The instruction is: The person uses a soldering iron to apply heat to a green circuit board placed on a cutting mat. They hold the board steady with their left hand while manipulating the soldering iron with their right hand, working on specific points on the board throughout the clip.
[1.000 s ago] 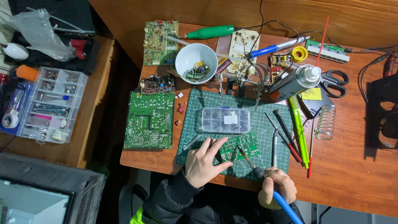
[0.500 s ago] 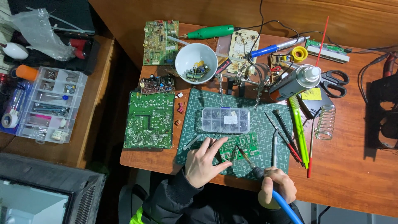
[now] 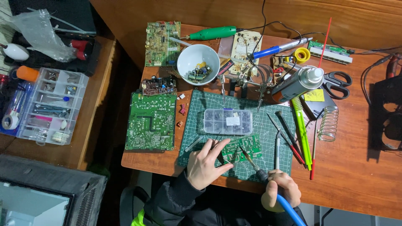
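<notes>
Clear parts box (image 3: 228, 121) (white label) above small board (image 3: 241, 149); yellow note (image 3: 313, 95) right.

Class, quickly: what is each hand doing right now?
Left hand: open, fingers resting on the small circuit board.
Right hand: closed, holding the soldering iron.

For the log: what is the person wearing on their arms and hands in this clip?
Both hands are bare, with no gloves, rings or watch visible. The left hand comes out of a dark, padded jacket sleeve with a snug cuff. A bright yellow-green strip shows low on the jacket. The right hand shows no sleeve in view.
</notes>
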